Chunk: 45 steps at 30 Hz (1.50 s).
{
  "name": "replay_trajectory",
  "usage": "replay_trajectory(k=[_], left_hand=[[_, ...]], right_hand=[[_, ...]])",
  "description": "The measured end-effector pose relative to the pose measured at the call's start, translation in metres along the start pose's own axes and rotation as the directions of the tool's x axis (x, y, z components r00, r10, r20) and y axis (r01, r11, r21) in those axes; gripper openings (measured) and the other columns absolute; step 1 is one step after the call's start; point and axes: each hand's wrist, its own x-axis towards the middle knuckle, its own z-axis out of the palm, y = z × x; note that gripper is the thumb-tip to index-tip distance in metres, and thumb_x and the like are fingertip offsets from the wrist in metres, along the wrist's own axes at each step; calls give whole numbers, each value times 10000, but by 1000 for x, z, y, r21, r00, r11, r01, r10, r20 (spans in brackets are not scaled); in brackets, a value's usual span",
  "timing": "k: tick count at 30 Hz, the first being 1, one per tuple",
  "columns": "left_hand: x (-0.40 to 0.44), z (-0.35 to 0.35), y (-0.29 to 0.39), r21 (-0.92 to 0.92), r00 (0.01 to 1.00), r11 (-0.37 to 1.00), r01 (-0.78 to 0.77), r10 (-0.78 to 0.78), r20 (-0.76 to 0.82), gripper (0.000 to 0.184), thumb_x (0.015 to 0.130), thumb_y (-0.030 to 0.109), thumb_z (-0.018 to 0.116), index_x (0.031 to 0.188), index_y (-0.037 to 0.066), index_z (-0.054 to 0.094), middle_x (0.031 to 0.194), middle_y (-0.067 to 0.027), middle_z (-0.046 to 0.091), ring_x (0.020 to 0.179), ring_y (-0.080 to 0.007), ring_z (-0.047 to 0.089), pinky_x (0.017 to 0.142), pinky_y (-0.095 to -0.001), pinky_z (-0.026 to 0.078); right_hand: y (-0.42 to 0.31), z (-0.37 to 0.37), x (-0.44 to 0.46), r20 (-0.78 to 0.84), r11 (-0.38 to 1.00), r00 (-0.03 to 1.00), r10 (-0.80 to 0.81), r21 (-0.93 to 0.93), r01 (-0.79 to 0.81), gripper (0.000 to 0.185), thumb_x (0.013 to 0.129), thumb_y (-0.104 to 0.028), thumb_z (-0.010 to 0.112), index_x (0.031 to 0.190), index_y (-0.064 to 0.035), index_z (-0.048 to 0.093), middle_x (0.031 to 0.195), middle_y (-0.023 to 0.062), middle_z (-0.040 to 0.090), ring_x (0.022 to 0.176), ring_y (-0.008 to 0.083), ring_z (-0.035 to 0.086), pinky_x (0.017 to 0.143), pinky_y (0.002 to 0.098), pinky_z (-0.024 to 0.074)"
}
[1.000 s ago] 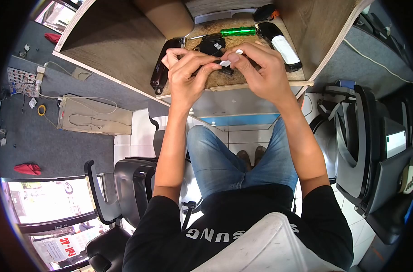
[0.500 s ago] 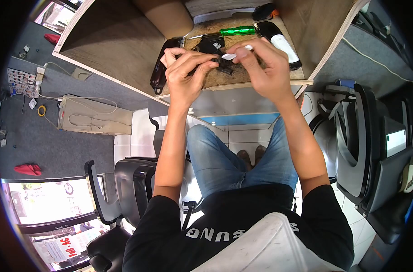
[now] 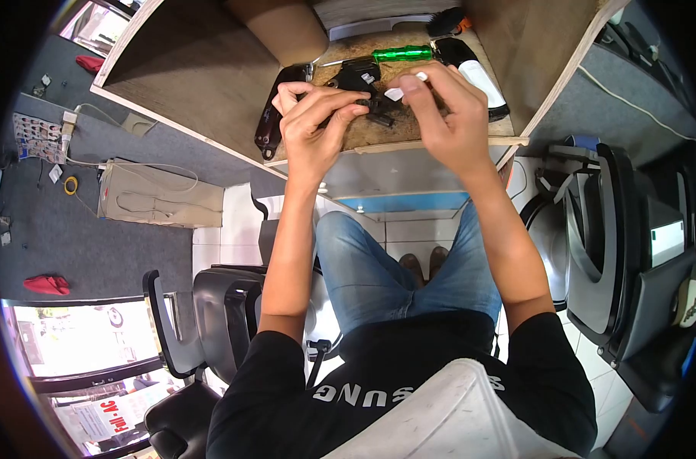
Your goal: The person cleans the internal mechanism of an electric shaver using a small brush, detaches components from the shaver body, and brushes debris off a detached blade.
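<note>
While the left hand pinches a dark piece over the counter near its front edge, the right hand grips a white strip; a screwdriver lies toward the back edge.

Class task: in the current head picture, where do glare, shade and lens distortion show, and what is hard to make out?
Head view: lower-left window blown nearly white; head view: cabinet's left wall in shade; head view: fisheye bending, black corners; head view: the dark piece in the left hand too small to identify.
</note>
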Motion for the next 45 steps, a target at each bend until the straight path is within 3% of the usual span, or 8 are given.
replay_trajectory(k=[5,11,17,20,29,38,41,45], left_hand=[[0,0,1,15,1000,1000,-6,6,4,73,888,149,869,947,105,865,942,17,832,910,-150,660,981,-363,389],[0,2,1,-18,1000,1000,-12,12,-18,80,872,173,876,945,141,879,876,24,802,885,-158,633,968,-370,363],[1,3,4,-24,1000,1000,-13,12,-20,77,864,185,883,928,144,882,852,22,793,864,-161,629,965,-366,371],[0,3,3,-22,1000,1000,-14,14,-11,77,859,184,887,920,136,880,856,19,798,852,-157,631,968,-363,379],[-1,1,2,1,1000,1000,-1,1,16,80,869,165,889,933,122,871,917,12,822,896,-150,640,983,-366,388],[-1,1,-1,10,1000,1000,-11,11,10,77,874,175,883,937,130,877,894,12,817,863,-147,630,979,-363,382],[-1,1,2,-15,1000,1000,13,-12,27,71,883,171,879,940,127,874,919,11,823,883,-146,641,986,-360,387],[2,2,5,-6,1000,1000,7,-7,-22,83,866,196,888,930,143,882,850,21,809,850,-145,603,948,-354,373]], right_hand=[[3,1,-2,-37,996,999,37,85,-34,142,1003,-167,777,983,-29,801,814,60,771,680,232,640,677,351,499],[-2,1,-4,58,960,982,181,206,-189,146,989,-170,801,1004,-25,807,755,56,757,644,211,631,633,340,492],[6,7,-6,21,981,994,103,164,-105,163,980,-200,822,978,-38,808,753,56,750,616,189,641,576,333,471],[6,5,-7,109,982,988,110,144,-126,168,983,-204,822,985,-36,805,749,54,746,607,177,631,560,334,462],[-1,1,-3,154,950,968,197,215,-228,153,1008,-161,793,976,-11,785,771,66,767,649,154,739,571,284,529],[-3,-1,-2,178,941,968,179,256,-221,174,1044,-177,748,995,-13,777,791,65,777,649,142,735,569,297,536],[9,5,-4,109,988,990,85,119,-98,170,1061,-181,727,1023,-24,780,784,47,780,655,124,736,571,291,537],[-3,3,-5,32,931,963,267,251,-266,176,1060,-204,730,1043,-38,787,756,56,773,644,142,736,577,292,540]])
